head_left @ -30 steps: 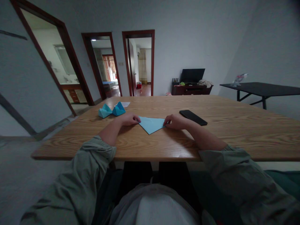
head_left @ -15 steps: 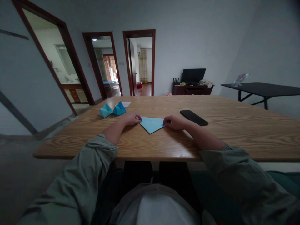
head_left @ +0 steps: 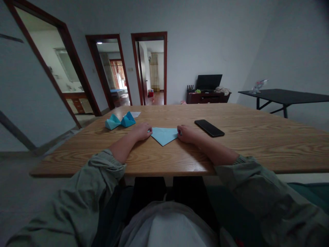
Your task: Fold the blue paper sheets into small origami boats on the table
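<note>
A light blue paper triangle [head_left: 163, 134] lies flat on a wooden table [head_left: 167, 161]. Its point faces the person, at 6 o'clock, and its long straight edge is at 12 o'clock.

The paper sits between the two hands. The left hand [head_left: 140, 132] is at 9 o'clock from it, and the right hand [head_left: 187, 134] is at 3 o'clock. Both hands rest on the table with their fingers curled in, not spread wide. The left fingertips [head_left: 150, 130] touch the paper's left corner, and the right fingertips [head_left: 178, 132] touch its right corner. You cannot tell if they are pinching the paper or just touching it.

Two folded blue paper shapes [head_left: 112, 122] [head_left: 128, 120] sit side by side at 10 o'clock, past the left hand. A small white paper slip [head_left: 135, 114] lies just behind them. A black phone [head_left: 209, 128] lies near the right hand, at about 3 o'clock from the paper. Far off at 2 o'clock stands a black table [head_left: 282, 96].
</note>
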`<state>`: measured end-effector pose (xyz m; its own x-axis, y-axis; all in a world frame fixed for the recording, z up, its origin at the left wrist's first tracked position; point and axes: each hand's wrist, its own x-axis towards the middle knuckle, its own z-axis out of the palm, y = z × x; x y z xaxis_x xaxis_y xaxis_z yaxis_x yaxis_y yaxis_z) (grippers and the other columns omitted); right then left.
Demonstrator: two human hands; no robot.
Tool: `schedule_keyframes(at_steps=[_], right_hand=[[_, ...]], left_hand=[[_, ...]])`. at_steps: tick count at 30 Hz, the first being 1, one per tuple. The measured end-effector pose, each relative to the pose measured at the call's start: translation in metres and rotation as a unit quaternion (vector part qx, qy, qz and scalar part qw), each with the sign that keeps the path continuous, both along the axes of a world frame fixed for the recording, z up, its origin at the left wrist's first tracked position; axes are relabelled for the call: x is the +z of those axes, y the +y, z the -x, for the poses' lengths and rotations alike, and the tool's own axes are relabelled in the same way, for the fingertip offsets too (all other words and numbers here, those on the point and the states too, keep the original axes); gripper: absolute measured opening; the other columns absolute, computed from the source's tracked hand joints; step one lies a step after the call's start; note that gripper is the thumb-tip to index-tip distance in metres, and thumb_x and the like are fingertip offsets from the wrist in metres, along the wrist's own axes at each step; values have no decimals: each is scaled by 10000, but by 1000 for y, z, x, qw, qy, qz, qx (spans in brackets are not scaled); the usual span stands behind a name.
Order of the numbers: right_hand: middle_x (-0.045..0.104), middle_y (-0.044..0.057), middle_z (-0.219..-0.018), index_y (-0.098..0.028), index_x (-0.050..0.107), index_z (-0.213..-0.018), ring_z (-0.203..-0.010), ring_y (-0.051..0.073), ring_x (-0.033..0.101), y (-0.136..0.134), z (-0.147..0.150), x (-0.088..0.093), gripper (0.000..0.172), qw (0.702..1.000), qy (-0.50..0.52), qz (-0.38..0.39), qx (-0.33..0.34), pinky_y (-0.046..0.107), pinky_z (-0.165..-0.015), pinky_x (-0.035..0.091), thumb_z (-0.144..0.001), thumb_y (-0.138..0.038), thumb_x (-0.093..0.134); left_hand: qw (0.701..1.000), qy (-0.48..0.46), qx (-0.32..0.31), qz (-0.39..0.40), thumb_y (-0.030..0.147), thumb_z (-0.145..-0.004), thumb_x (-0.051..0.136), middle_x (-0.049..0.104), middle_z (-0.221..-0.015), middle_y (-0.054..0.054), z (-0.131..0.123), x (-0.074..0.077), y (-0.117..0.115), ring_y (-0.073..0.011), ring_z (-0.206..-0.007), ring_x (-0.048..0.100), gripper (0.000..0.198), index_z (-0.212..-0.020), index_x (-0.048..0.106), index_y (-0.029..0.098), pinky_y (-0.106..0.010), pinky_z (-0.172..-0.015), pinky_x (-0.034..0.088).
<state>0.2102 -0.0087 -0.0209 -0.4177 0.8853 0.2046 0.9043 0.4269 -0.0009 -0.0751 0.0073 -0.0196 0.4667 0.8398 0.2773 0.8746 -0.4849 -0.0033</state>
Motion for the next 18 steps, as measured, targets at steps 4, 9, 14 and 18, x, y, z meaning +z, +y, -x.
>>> schedule_keyframes(at_steps=[4,9,14,18], right_hand=[[667,134,-994,-186,627,-975,-861,249,619,8,-3,-1,242,998,-5,3,-57,308,-692,423,-836,-347,513],[679,125,-951,-185,642,-910,-849,247,618,17,-13,-2,240,994,6,-28,-103,305,-668,431,-823,-372,518],[671,139,-976,-177,657,-892,-876,237,613,15,-18,0,260,991,12,-43,-127,295,-691,429,-839,-384,509],[670,140,-996,-174,668,-923,-900,249,616,11,-15,1,276,990,-3,-49,-133,308,-719,435,-847,-371,489]], left_hand=[[999,13,42,-11,363,-851,496,669,-941,-85,-9,-3,-2,-217,-858,589,258,-951,677,209,-315,-786,425],[995,28,94,-23,372,-873,464,672,-971,-123,-24,-4,-2,-237,-897,597,301,-933,691,182,-339,-823,427],[991,52,116,-28,389,-875,451,665,-985,-182,-33,-1,-6,-295,-945,596,368,-945,702,129,-388,-829,437],[988,76,136,-4,473,-874,425,668,-1031,-158,-35,6,-15,-289,-971,594,435,-964,706,154,-373,-820,454]])
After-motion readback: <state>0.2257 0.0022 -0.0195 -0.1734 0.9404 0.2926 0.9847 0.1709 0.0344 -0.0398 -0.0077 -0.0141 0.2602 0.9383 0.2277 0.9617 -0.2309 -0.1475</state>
